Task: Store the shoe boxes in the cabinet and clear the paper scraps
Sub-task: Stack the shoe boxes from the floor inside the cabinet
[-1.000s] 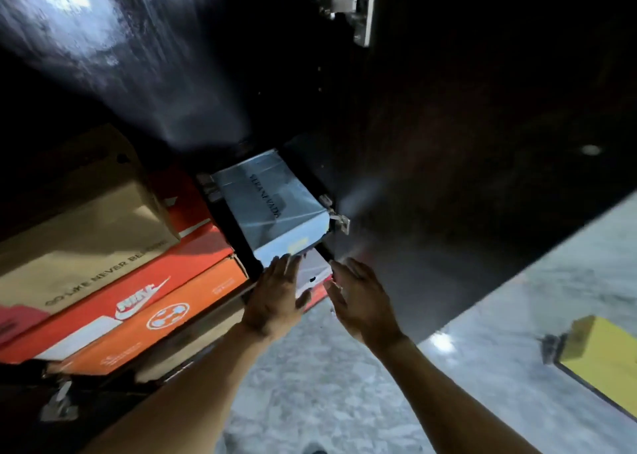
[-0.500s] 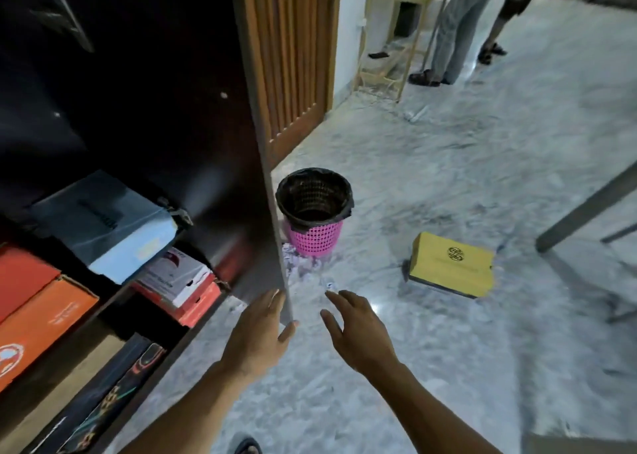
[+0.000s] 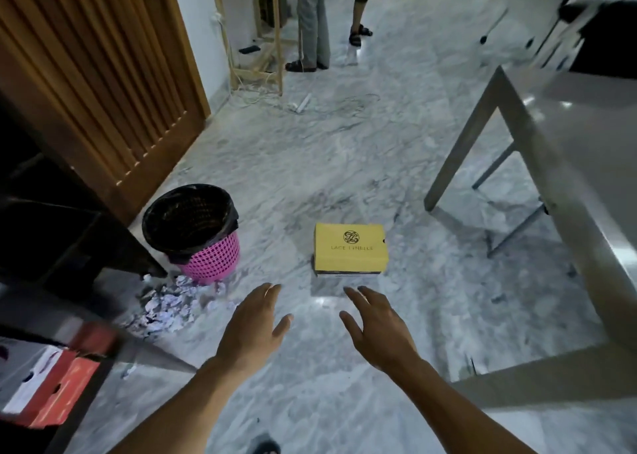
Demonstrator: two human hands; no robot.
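Observation:
A yellow shoe box (image 3: 350,249) lies lid-up on the marble floor in the middle of the view. My left hand (image 3: 253,327) and my right hand (image 3: 377,329) hover just short of it, both empty with fingers spread. White paper scraps (image 3: 169,307) are piled on the floor at the foot of a pink bin (image 3: 196,233) lined with a black bag. The dark cabinet (image 3: 65,243) stands at the left, and a red and white shoe box (image 3: 51,388) shows on its lower shelf.
A grey table (image 3: 565,164) fills the right side, one leg near the yellow box. A slatted wooden door (image 3: 96,74) is at the back left. Two people stand at the far end beside a wooden shelf (image 3: 262,22). Cables and a power strip (image 3: 303,103) lie on the floor.
My view has swung right, away from the cabinet shelves to the open floor. Both hands left the grey box on the shelf and now reach toward the yellow box.

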